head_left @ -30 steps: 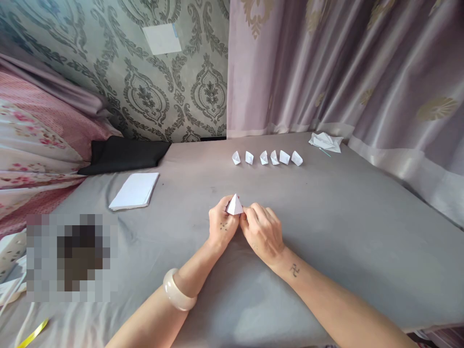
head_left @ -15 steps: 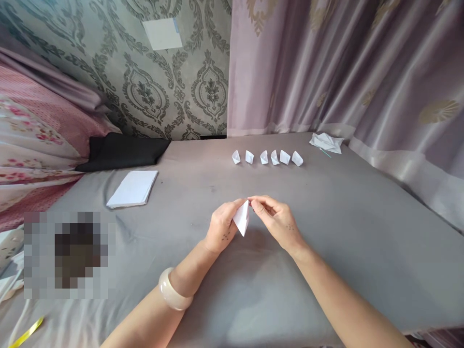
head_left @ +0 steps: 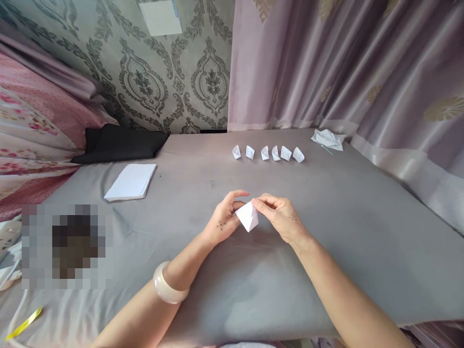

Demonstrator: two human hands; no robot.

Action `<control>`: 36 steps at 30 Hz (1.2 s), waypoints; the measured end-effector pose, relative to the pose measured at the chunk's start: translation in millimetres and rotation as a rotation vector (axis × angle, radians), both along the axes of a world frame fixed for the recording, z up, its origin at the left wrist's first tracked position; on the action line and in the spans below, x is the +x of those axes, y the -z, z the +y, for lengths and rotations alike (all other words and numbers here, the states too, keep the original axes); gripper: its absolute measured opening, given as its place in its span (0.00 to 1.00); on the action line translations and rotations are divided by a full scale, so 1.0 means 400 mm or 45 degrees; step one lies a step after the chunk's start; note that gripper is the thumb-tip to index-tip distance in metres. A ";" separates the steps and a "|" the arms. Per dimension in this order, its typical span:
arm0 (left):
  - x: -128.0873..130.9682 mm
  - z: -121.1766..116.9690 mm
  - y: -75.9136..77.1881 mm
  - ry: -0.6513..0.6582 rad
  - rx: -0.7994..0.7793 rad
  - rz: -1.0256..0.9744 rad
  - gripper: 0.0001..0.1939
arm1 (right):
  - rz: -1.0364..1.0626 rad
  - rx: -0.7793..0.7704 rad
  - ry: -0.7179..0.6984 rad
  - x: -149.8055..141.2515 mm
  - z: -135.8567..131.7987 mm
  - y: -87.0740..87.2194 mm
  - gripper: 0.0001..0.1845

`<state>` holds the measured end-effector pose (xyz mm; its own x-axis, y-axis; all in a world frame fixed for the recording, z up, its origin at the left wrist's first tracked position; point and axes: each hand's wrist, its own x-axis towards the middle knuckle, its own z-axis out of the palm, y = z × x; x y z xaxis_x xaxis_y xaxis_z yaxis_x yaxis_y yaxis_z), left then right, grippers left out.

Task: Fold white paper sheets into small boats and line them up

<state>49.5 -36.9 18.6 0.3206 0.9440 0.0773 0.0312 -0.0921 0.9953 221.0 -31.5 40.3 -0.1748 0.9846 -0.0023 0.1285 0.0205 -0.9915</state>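
A small white folded paper piece [head_left: 248, 216], with a pointed lower end and visible creases, hangs above the grey sheet between my hands. My right hand [head_left: 279, 212] pinches its top corner between thumb and fingers. On the other side, my left hand [head_left: 225, 218] has its fingers apart, with the upper ones stretched over the paper's left corner. Some of the left fingers are hidden behind the paper, and they seem to touch it. A pale bangle [head_left: 169, 285] circles my left forearm.
Several folded paper pieces [head_left: 264, 153] stand in a row toward the back. A paper stack [head_left: 131, 181] lies at left, near a black cloth [head_left: 126, 143]. Crumpled white paper [head_left: 328, 139] sits by the curtain [head_left: 290, 63]. At lower left lies a yellow strip [head_left: 24, 324].
The folded paper has been turned from point up to point down. My right hand has shifted to its top corner and now pinches it, while my left fingers have spread away from it.
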 end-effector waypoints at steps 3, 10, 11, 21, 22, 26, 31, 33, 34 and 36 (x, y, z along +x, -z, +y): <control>-0.010 0.010 -0.013 0.127 -0.239 -0.132 0.25 | -0.070 0.032 0.045 0.012 0.009 0.009 0.15; -0.027 0.014 -0.029 0.119 -0.345 -0.037 0.18 | -0.202 0.083 -0.021 0.011 0.003 0.002 0.14; -0.024 0.012 -0.031 0.132 -0.364 -0.013 0.19 | -0.223 0.102 -0.018 0.008 0.000 0.000 0.13; -0.018 0.022 -0.022 -0.069 -0.452 -0.148 0.17 | 0.014 -0.141 -0.051 0.004 0.000 0.000 0.17; -0.019 0.023 -0.021 -0.084 -0.448 -0.161 0.16 | 0.039 -0.190 -0.078 0.004 0.000 -0.001 0.17; -0.018 0.024 -0.021 -0.102 -0.419 -0.184 0.14 | 0.062 -0.251 -0.101 0.000 -0.002 0.002 0.18; -0.014 0.023 -0.022 -0.094 -0.408 -0.166 0.15 | 0.064 -0.271 -0.078 -0.003 -0.001 0.008 0.17; -0.015 0.024 -0.020 -0.100 -0.405 -0.157 0.15 | 0.056 -0.276 -0.068 -0.003 0.000 0.009 0.16; -0.015 0.024 -0.018 -0.105 -0.407 -0.153 0.15 | 0.054 -0.278 -0.067 -0.003 0.001 0.010 0.16; -0.016 0.024 -0.015 -0.121 -0.411 -0.145 0.14 | 0.056 -0.285 -0.063 -0.003 0.002 0.013 0.16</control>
<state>42.9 -27.3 24.6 0.2364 0.9510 -0.1994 -0.0886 0.2255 0.9702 220.0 -30.6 35.0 -0.2279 0.9505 -0.2113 0.0896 -0.1956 -0.9766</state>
